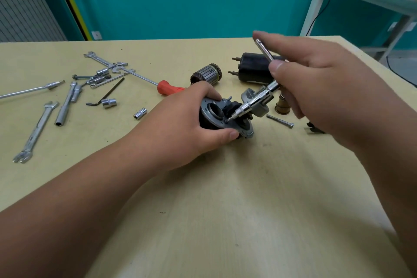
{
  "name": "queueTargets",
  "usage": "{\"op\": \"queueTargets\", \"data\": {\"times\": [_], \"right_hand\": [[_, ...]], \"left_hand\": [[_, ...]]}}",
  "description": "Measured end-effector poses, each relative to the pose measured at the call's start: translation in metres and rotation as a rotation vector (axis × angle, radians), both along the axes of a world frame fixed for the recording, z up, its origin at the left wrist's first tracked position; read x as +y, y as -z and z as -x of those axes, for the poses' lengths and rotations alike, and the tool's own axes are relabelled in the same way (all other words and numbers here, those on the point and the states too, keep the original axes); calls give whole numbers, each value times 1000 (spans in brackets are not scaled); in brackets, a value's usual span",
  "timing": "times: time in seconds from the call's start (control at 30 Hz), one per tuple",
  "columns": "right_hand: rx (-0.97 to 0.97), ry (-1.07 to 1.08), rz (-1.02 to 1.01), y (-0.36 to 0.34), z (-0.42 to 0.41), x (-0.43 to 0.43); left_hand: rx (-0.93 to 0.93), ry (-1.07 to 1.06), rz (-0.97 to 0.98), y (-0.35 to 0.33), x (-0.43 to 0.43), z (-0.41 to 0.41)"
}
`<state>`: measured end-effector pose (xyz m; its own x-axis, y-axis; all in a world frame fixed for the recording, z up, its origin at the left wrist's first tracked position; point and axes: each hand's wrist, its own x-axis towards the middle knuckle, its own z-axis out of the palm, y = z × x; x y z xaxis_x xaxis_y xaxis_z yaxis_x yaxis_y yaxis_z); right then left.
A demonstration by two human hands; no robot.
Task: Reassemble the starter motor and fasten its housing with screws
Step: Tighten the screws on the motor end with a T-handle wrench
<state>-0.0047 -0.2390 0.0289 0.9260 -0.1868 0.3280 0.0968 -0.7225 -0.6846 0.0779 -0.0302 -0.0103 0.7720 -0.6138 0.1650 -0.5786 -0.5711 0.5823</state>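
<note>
while left hand (198,117) grips housing (216,117), right hand (316,88) holds driver (255,101).

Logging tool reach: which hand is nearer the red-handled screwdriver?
Left. Left hand grips the housing beside the red-handled screwdriver; right hand holds a driver tool farther right.

The left hand (187,119) and right hand (316,88) are seen bare, as are the forearms (90,187); nails (277,67) are cut short.

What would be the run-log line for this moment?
left hand: grips housing | right hand: holds driver, tip on housing | armature: on table
</note>
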Motion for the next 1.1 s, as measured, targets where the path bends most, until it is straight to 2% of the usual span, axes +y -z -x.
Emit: {"op": "queueTargets", "data": {"times": [0.17,0.37,0.57,0.9,1.1], "right_hand": [[37,43,-44,-1,1,-2],[-114,-25,-53,-5,6,-5],[-92,-108,64,-7,10,-7],[-160,-39,105,-4,7,-7],[-169,-72,148,0,5,-3]], "left_hand": [[-4,1,3,0,-1,0],[23,-1,12,0,0,-2],[30,-3,31,0,1,-3],[31,5,19,0,2,-4],[26,12,21,1,1,-4]]}}
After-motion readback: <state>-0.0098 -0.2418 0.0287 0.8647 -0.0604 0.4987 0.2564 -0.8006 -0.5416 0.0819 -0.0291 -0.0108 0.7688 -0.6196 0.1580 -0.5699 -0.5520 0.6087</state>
